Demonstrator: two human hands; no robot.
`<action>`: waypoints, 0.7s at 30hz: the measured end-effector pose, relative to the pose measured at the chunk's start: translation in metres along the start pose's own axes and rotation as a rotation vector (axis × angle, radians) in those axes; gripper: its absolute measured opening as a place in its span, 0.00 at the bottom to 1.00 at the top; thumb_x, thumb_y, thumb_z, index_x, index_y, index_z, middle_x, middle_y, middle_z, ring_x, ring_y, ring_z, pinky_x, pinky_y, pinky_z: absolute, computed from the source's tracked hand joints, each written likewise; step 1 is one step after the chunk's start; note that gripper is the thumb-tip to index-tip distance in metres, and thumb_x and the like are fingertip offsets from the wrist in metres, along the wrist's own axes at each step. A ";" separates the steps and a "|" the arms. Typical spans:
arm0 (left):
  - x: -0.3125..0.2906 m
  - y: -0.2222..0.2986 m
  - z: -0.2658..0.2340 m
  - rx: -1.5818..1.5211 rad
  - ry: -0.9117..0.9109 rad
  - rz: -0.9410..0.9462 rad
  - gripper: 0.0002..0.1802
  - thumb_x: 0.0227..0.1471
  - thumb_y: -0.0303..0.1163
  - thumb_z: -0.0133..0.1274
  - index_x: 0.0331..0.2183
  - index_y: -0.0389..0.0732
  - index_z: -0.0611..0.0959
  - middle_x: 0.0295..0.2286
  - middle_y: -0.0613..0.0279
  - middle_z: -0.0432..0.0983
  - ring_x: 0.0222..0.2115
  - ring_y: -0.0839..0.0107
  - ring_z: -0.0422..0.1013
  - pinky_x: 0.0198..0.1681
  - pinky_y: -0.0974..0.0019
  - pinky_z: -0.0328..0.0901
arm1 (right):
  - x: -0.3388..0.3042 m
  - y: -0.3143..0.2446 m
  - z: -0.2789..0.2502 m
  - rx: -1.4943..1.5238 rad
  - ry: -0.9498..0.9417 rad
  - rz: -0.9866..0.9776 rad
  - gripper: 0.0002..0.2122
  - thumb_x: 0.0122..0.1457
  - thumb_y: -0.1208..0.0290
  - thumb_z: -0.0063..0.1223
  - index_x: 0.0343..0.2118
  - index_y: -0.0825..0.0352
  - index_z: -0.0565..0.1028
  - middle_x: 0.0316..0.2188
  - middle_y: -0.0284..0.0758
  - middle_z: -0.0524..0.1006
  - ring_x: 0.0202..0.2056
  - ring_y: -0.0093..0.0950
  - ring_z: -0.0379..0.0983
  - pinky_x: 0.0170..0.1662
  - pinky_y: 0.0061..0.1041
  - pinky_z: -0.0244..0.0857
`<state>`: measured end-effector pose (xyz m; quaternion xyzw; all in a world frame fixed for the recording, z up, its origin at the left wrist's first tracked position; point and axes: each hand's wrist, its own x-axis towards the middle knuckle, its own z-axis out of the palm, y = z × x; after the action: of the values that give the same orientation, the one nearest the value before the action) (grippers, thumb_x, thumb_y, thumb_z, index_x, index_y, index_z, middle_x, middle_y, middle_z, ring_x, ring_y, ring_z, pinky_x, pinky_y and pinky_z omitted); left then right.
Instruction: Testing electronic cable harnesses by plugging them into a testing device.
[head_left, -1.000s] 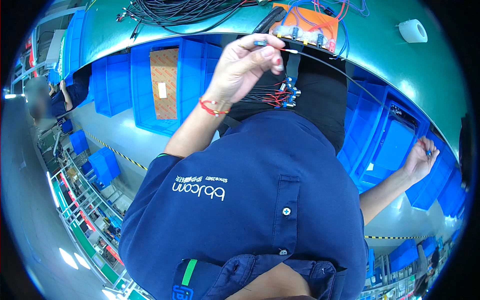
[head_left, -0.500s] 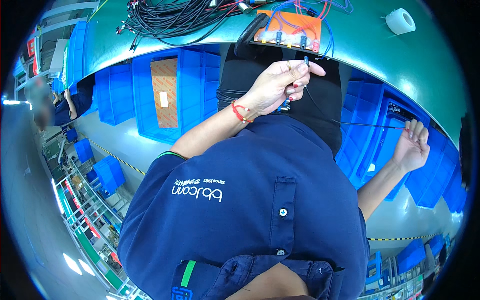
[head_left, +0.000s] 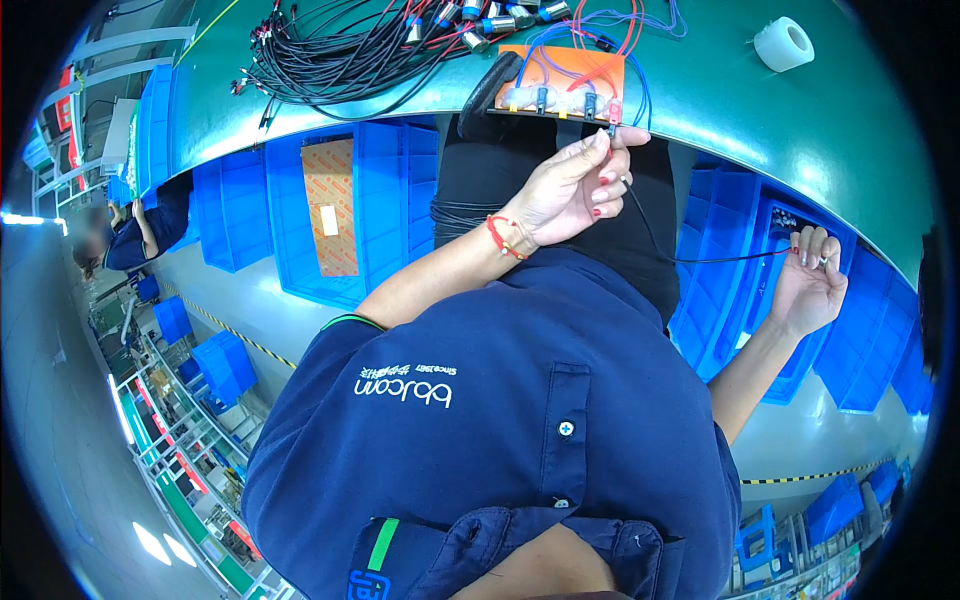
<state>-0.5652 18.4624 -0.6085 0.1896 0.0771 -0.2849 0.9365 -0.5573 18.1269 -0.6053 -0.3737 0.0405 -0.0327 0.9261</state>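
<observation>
My left hand [head_left: 575, 190] is closed, pinching the small dark connector end of a thin black cable [head_left: 690, 260] between thumb and forefinger. That end is right below the red terminal [head_left: 615, 113] of an orange board [head_left: 560, 72] at the table's near edge; I cannot tell whether they touch. White filler, black and red terminals and yellow pieces line the board's front, with red, blue and purple wires behind. The cable sags across my lap to my right hand [head_left: 808, 285], whose fingertips are closed on its other end, where a bit of red shows.
A bundle of black cables [head_left: 340, 65] with metal cylindrical ends lies on the green table [head_left: 700, 90], left of the board. A white roll [head_left: 784, 45] stands at the right. Blue bins [head_left: 235, 210] sit below the table edge. Another person [head_left: 150, 225] works at far left.
My left hand has brought the connector end closer to the red terminal of the board. My right hand has shifted slightly left, still holding the other end, and the cable hangs slacker.
</observation>
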 end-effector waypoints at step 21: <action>-0.002 0.021 0.035 0.534 0.295 0.107 0.31 0.65 0.50 0.39 0.45 0.28 0.77 0.26 0.59 0.76 0.19 0.81 0.67 0.28 0.73 0.68 | 0.014 0.011 0.004 -0.063 0.035 -0.077 0.06 0.48 0.72 0.40 0.21 0.62 0.58 0.19 0.30 0.54 0.24 0.23 0.49 0.32 0.25 0.46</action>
<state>-0.5542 18.4655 -0.5690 0.4719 0.1244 -0.2151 0.8459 -0.5430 18.1365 -0.6104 -0.4035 0.0433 -0.0737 0.9110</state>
